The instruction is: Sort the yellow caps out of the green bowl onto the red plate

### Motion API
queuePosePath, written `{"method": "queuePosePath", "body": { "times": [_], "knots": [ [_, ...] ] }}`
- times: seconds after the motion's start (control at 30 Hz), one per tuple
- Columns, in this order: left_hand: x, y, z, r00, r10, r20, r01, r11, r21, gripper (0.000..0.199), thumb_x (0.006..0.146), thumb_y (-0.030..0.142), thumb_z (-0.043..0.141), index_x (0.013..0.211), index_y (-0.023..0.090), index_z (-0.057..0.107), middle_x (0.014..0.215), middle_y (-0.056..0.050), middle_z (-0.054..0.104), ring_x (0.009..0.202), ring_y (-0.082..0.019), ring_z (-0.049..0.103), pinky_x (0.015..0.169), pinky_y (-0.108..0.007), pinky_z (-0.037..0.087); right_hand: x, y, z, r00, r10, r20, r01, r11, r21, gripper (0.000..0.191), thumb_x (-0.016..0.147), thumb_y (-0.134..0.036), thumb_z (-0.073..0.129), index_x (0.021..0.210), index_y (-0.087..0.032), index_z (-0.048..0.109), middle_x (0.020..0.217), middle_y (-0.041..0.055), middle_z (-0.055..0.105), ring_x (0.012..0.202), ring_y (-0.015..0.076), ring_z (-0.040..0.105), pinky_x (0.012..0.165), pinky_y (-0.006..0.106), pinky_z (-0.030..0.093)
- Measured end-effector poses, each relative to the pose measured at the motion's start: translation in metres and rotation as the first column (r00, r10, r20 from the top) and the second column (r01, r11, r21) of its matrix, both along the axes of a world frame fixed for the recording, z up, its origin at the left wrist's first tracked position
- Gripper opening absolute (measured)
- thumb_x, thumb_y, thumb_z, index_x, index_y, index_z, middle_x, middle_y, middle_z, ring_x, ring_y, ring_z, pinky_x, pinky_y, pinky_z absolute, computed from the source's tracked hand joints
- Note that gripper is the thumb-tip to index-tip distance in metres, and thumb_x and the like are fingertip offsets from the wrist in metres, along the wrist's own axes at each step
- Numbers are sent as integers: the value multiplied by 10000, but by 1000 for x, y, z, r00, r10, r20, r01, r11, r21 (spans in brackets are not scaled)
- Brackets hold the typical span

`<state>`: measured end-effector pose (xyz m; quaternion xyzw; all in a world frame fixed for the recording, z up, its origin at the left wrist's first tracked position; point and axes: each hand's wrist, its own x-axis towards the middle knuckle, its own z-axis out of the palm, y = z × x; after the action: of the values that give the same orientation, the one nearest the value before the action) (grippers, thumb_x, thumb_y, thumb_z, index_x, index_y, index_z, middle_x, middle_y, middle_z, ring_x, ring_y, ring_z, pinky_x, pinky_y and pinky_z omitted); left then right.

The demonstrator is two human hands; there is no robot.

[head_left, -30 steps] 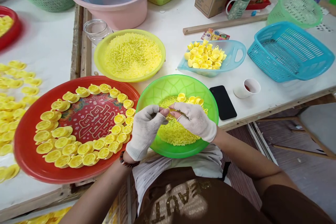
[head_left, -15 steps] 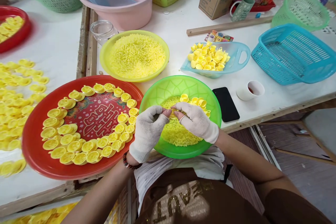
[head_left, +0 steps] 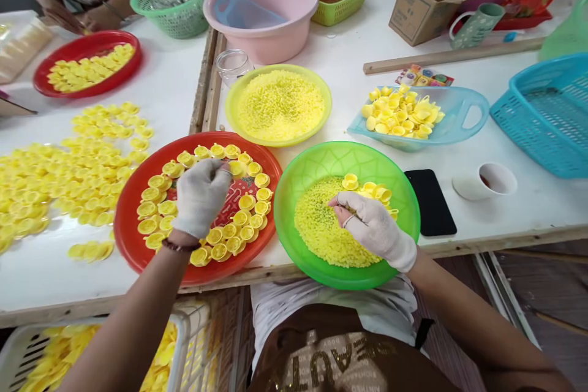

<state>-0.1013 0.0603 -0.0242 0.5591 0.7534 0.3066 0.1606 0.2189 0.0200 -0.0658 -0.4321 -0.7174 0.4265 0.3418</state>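
Observation:
My left hand (head_left: 202, 193), in a white glove with bare fingertips, is over the red tray (head_left: 126, 245), pinching a yellow cup-shaped piece (head_left: 237, 169). Rows of similar yellow pieces lie around the tray's patterned middle. My right hand (head_left: 374, 226), gloved the same way, hovers over the green bowl (head_left: 298, 162) with thumb and fingers pressed together; whatever they hold is too small to make out. Small yellow beads (head_left: 316, 208) fill part of the bowl. Several yellow cup pieces (head_left: 374, 190) rest at its back right, partly behind my right hand.
A yellow bowl of beads (head_left: 282, 104) and a blue scoop of yellow pieces (head_left: 459, 107) stand behind. To the right are a black phone (head_left: 429, 202), a paper cup (head_left: 487, 182) and a blue basket (head_left: 546, 116). Another person's hands (head_left: 92, 18) show at the upper left.
My left hand has moved left from the green bowl to over the red tray with a yellow piece. My right hand stays over the bowl. The view has turned left, revealing another person.

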Motion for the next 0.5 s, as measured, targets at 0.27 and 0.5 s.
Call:
{"method": "queuePosePath", "body": {
  "times": [0.27,0.5],
  "knots": [
    [-35,21,-40,913,-242,-329,164,955,-246,251,827,290,504,595,206,454,607,-36,521,583,-170,422,589,-318,271,-3,-1,-10,962,164,220,-192,975,111,183,1014,-197,463,944,-206,632,818,28,670,736,171,619,716,325,484],
    [10,15,-18,887,-280,-368,315,948,37,326,946,405,486,792,198,685,876,-91,712,859,-249,626,753,-331,447,-13,0,-12,795,217,566,-387,901,198,211,978,-126,489,1111,-139,652,1103,120,675,1004,236,629,926,393,508]
  ]
}}
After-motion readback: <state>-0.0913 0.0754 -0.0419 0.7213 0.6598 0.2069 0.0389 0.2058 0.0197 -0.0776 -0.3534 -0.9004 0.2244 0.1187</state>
